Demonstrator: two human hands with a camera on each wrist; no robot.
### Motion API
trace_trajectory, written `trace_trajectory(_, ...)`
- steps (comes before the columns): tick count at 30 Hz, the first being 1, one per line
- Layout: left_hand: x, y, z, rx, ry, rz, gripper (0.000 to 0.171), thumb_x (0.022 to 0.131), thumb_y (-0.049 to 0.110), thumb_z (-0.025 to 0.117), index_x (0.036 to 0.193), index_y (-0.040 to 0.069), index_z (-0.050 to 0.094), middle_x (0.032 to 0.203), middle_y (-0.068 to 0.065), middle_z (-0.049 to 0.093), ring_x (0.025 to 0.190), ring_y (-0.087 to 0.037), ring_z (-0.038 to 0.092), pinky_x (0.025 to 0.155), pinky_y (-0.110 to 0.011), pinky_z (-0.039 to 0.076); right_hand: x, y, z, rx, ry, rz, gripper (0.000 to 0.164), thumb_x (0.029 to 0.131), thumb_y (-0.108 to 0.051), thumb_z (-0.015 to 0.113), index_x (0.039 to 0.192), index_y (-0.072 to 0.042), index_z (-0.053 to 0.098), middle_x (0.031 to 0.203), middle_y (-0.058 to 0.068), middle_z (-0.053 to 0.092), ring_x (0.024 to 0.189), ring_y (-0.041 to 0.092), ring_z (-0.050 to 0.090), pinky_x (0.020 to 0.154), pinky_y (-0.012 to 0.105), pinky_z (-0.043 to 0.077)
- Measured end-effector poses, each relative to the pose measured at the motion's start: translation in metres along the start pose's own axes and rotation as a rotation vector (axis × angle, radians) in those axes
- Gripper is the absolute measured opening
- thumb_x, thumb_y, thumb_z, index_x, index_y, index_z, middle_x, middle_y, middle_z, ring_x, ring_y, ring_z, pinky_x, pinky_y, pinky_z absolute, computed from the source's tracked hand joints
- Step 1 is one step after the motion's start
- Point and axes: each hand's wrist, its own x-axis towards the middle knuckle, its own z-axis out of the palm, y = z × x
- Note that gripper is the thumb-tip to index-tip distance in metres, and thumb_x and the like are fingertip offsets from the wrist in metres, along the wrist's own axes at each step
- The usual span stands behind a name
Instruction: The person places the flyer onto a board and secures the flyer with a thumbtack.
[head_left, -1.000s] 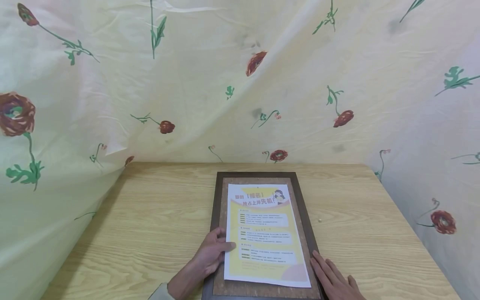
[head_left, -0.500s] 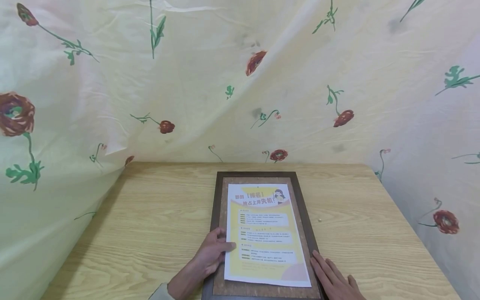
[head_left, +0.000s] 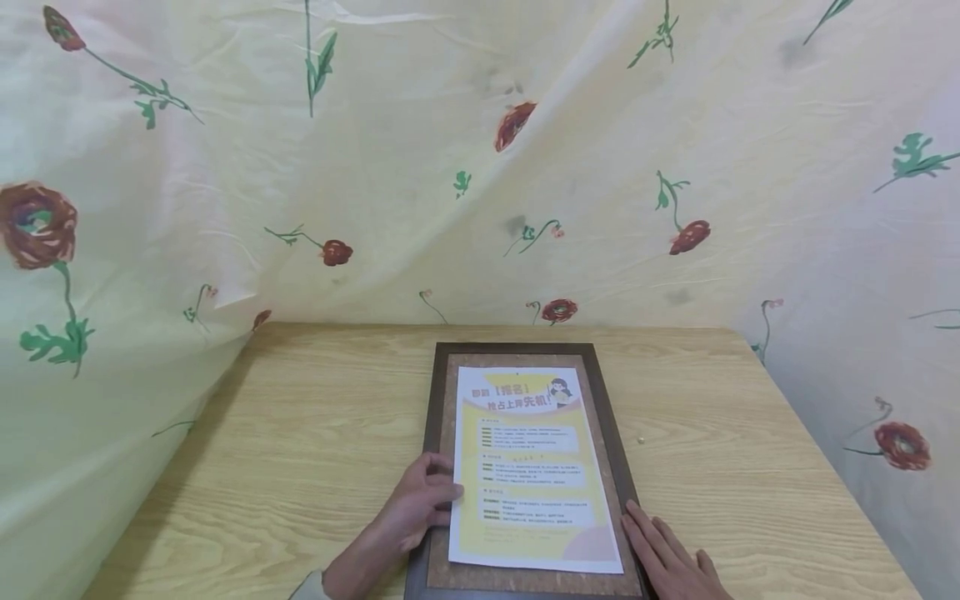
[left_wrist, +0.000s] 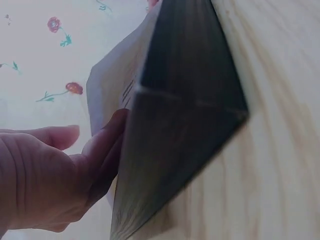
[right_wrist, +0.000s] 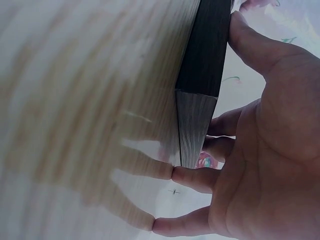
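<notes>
A yellow-and-white paper sheet [head_left: 536, 483] lies on a cork board [head_left: 517, 578] between 2 hands.
The board's dark, wood-grained frame [head_left: 612, 442] rests on a pale wood-grain desk [head_left: 322, 433], beside a tiny pale object [head_left: 641, 441], before wrinkled, poppy-printed cloth [head_left: 405, 167]. The left hand [head_left: 422, 502] keeps a loose, bent-fingered grip at the sheet's left edge; whether it pinches paper, I cannot tell. The right hand's [head_left: 667, 554] grip is unclenched, straight fingers along the frame. Headline includes "报名" and "先机!"; smaller lines are illegible.
</notes>
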Motion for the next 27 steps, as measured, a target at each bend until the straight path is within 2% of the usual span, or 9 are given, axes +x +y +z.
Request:
trace_trajectory(5, -0.003, 0.002, -0.001, 0.047, 0.022, 0.024, 0.048, 0.089, -0.010, 0.055, 0.131, -0.009, 0.032, 0.103, -0.023, 0.064, 0.085, -0.029, 0.069, 0.073, -0.044, 0.059, 0.000, 0.000, -0.002, 0.013, -0.019, 0.010, 0.120, 0.064, -0.087, 0.059, 0.148, -0.002, 0.039, 0.154, 0.013, 0.032, 0.129, 0.048, 0.043, 0.078, 0.084, 0.032)
trace_trajectory(10, -0.007, 0.007, -0.005, 0.115, 0.048, 0.058, 0.049, 0.092, -0.003, 0.059, 0.131, -0.009, 0.031, 0.106, -0.024, 0.065, 0.088, -0.032, 0.069, 0.071, -0.042, 0.059, 0.001, -0.001, -0.002, 0.028, -0.018, 0.011, 0.119, 0.065, -0.086, 0.061, 0.147, -0.002, 0.040, 0.154, 0.014, 0.033, 0.129, 0.048, 0.043, 0.078, 0.084, 0.032)
trace_trajectory(15, -0.012, 0.013, -0.012, 0.144, 0.079, 0.133, 0.057, 0.090, 0.000, 0.064, 0.134, -0.011, 0.028, 0.114, -0.029, 0.063, 0.098, -0.037, 0.067, 0.076, -0.043, 0.059, 0.000, 0.000, 0.000, 0.015, 0.001, 0.006, 0.119, 0.064, -0.086, 0.060, 0.146, -0.002, 0.041, 0.153, 0.013, 0.034, 0.129, 0.048, 0.044, 0.078, 0.084, 0.033)
trace_trajectory(18, -0.015, 0.015, -0.015, 0.175, 0.118, 0.152, 0.063, 0.088, 0.001, 0.066, 0.137, -0.012, 0.027, 0.114, -0.029, 0.061, 0.097, -0.037, 0.067, 0.078, -0.042, 0.058, 0.000, 0.001, 0.001, 0.004, 0.010, 0.001, 0.119, 0.064, -0.087, 0.060, 0.146, -0.002, 0.041, 0.153, 0.012, 0.033, 0.128, 0.047, 0.044, 0.078, 0.084, 0.033)
trace_trajectory(21, -0.018, 0.016, -0.019, 0.247, 0.154, 0.166, 0.064, 0.087, 0.004, 0.066, 0.138, -0.010, 0.030, 0.118, -0.028, 0.059, 0.101, -0.036, 0.065, 0.080, -0.043, 0.057, 0.001, 0.001, 0.001, 0.001, 0.011, 0.001, 0.120, 0.064, -0.087, 0.060, 0.146, -0.002, 0.041, 0.153, 0.012, 0.034, 0.128, 0.047, 0.044, 0.077, 0.084, 0.033)
trace_trajectory(27, -0.026, 0.021, -0.024, 0.414, 0.223, 0.202, 0.060, 0.088, 0.009, 0.067, 0.138, -0.005, 0.037, 0.127, -0.027, 0.057, 0.114, -0.042, 0.059, 0.086, -0.050, 0.054, 0.001, 0.001, 0.001, -0.003, 0.008, 0.004, 0.119, 0.064, -0.087, 0.059, 0.146, -0.002, 0.042, 0.153, 0.012, 0.035, 0.128, 0.047, 0.045, 0.078, 0.084, 0.033)
